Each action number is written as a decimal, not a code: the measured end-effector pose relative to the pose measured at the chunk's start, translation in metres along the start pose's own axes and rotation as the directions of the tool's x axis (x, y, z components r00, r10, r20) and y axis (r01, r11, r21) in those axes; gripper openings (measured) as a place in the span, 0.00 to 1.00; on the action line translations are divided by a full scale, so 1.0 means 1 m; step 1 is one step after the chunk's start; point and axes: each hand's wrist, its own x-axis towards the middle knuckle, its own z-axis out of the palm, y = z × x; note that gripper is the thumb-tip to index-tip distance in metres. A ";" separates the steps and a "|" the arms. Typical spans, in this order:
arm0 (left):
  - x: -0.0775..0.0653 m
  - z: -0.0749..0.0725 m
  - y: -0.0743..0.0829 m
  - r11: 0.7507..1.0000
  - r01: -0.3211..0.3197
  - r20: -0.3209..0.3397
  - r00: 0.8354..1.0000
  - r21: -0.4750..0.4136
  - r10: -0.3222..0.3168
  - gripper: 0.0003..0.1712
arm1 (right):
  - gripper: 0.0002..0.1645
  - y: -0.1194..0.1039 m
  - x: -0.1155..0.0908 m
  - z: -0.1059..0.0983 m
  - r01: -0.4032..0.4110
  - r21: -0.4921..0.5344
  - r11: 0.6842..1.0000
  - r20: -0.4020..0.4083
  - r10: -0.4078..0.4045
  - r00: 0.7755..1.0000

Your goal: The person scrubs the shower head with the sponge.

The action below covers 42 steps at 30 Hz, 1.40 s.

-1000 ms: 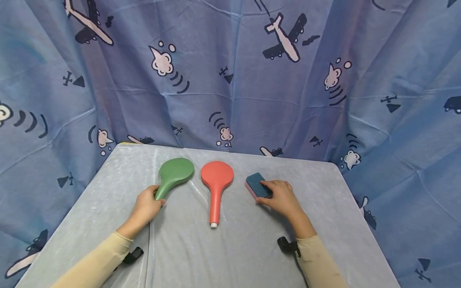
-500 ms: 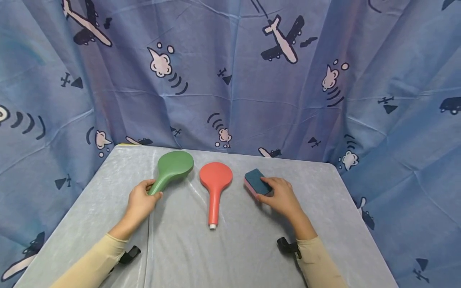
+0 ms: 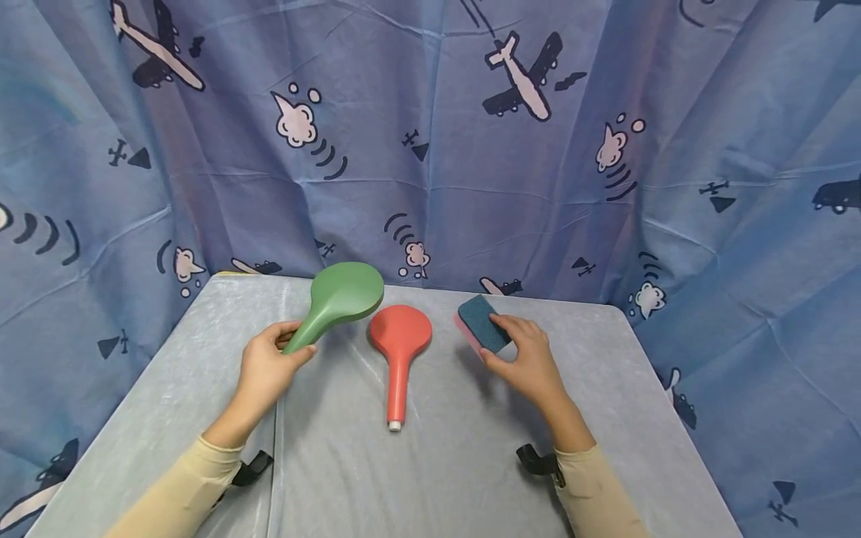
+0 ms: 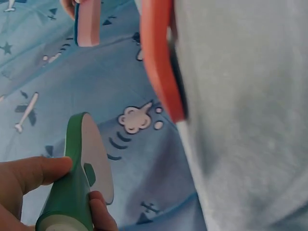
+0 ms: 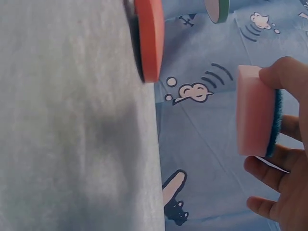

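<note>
In the head view my left hand [image 3: 265, 366] grips the handle of a green shower head [image 3: 346, 290], raised off the table and tilted up. The left wrist view shows its pale underside [image 4: 98, 159], with thumb and fingers on either side of the handle. My right hand [image 3: 531, 365] pinches a scouring sponge [image 3: 486, 324] between thumb and fingers, above the table. Its dark teal scouring side faces up; the pink foam [image 5: 254, 113] shows in the right wrist view. Between the hands a red shower head [image 3: 400, 332] lies flat, its white-tipped handle toward me.
A grey cloth covers the table [image 3: 417, 486], whose far edge meets a blue curtain [image 3: 377, 179] printed with planes. More curtain hangs at both sides. Black wrist mounts [image 3: 252, 469] sit on both forearms.
My left hand has lifted the green shower head, which now rises higher and sits further right. My right hand has raised the sponge off the table. The red shower head stays put.
</note>
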 end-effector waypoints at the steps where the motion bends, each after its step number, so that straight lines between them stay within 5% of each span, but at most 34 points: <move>1: -0.001 0.000 0.002 1.000 -0.008 0.001 1.000 -0.002 0.008 0.28 | 0.40 -0.002 0.000 -0.001 0.008 0.010 1.000 -0.015 -0.008 1.000; 13: -0.015 0.004 0.032 0.996 -0.088 0.075 0.993 -0.032 0.090 0.26 | 0.41 -0.027 0.000 -0.018 0.158 0.097 0.983 -0.163 -0.141 0.976; 21: -0.026 0.009 0.048 0.991 -0.113 0.156 0.980 -0.075 0.123 0.25 | 0.41 -0.049 0.001 -0.023 0.193 0.121 0.974 -0.162 -0.172 0.972; 35: -0.036 0.008 0.058 0.984 -0.140 0.184 0.970 -0.109 0.158 0.25 | 0.40 -0.070 0.009 -0.030 0.211 0.084 0.974 -0.137 -0.199 0.970; 42: -0.035 0.006 0.058 0.987 -0.126 0.171 0.975 -0.103 0.142 0.26 | 0.39 -0.085 0.005 -0.025 0.351 0.001 0.937 -0.121 -0.348 0.930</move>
